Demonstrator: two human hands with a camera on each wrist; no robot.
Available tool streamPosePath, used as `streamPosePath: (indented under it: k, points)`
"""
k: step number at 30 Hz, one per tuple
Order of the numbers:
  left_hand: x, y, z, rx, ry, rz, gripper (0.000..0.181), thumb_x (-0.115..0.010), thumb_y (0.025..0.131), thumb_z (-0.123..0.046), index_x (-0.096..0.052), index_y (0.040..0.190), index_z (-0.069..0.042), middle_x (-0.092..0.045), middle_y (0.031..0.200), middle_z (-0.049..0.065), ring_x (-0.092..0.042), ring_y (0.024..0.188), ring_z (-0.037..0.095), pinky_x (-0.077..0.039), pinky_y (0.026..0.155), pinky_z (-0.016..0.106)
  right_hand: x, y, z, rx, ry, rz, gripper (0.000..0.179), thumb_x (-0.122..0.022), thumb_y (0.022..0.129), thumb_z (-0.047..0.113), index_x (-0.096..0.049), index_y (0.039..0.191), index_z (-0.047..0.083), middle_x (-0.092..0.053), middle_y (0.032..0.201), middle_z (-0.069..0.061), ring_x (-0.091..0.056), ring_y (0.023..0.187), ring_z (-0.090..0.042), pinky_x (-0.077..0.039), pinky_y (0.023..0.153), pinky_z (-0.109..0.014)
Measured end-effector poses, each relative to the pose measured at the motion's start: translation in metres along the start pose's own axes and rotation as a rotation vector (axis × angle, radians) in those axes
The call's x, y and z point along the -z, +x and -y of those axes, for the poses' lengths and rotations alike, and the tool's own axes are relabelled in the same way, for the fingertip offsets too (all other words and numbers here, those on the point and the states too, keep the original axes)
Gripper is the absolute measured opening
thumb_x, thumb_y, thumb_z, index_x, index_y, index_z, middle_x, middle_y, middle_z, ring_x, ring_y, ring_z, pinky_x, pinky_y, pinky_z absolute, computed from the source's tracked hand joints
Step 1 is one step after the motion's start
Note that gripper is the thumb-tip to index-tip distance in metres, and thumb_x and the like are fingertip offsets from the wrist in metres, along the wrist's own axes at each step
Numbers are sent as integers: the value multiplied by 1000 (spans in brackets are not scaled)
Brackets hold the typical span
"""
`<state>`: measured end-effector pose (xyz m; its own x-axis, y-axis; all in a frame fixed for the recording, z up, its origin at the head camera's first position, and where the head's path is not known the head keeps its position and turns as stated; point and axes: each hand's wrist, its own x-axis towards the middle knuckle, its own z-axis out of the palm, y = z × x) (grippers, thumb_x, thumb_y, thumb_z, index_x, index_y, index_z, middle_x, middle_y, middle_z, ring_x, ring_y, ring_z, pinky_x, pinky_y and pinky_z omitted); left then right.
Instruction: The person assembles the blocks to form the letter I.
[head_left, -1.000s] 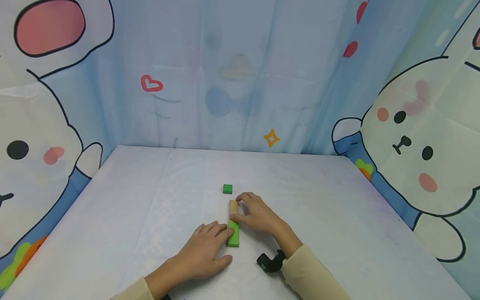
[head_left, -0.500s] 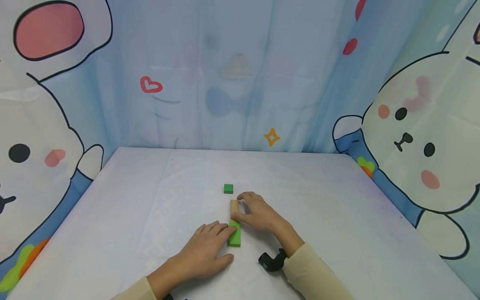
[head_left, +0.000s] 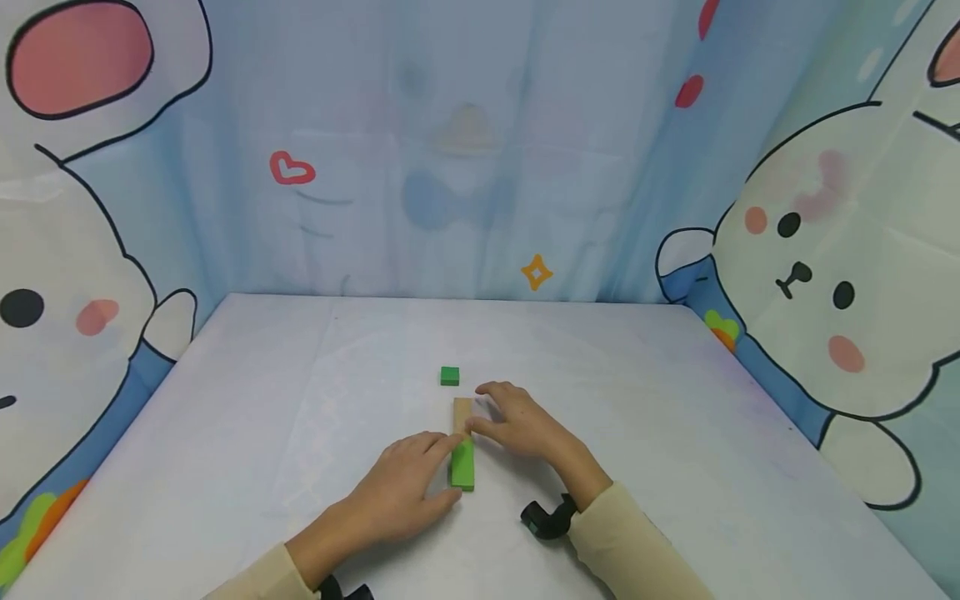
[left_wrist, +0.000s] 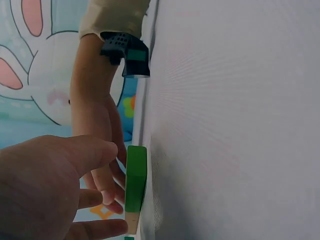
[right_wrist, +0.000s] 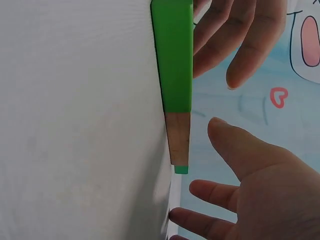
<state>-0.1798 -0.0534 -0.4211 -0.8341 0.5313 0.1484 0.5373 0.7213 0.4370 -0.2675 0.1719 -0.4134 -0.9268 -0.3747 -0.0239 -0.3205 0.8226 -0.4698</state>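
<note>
A bright green oblong block (head_left: 462,472) lies on the white table, end to end with a natural wooden block (head_left: 462,410) just beyond it. My left hand (head_left: 407,485) hovers at their left side, fingers extended, its index fingertip over the spot where the two meet. To the right, my right hand (head_left: 522,425) has thumb and fingers spread beside the wooden block. In the right wrist view a gap separates its thumb from the wooden block (right_wrist: 178,137). Farther back sits a small green block (head_left: 450,377), apart from the row.
The white-covered table (head_left: 315,375) reaches back to a blue curtain (head_left: 360,100) with printed rabbits on both sides. A black wrist camera (head_left: 547,518) on the right wrist sits low, close over the tabletop.
My left hand has lifted off the green block, its index fingertip shifting forward. My right thumb and fingers have moved slightly away from the wooden block. The blocks keep their arrangement.
</note>
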Motion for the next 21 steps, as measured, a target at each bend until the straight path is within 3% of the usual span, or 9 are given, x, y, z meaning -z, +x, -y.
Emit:
streamPosePath:
  k: [11,21]
  points:
    - [2,12,13,80,-63,-34,61,-63,101,-40,-47,155,-14,-55,150,12,-49,142,36,-37,116,61,4,-2,-7,-3,-14,-27,61,-65,100,46,-50,149,12,-50,154,-15,-43,146,-36,-39,117,-59]
    - [1,23,22,135,-79,-51,58,-59,103,-40,-48,154,-13,-53,153,11,-46,145,35,-33,120,58,3,-3,-7,-22,0,-39,63,-66,100,44,-49,151,11,-47,157,-16,-42,148,-37,-37,119,-59]
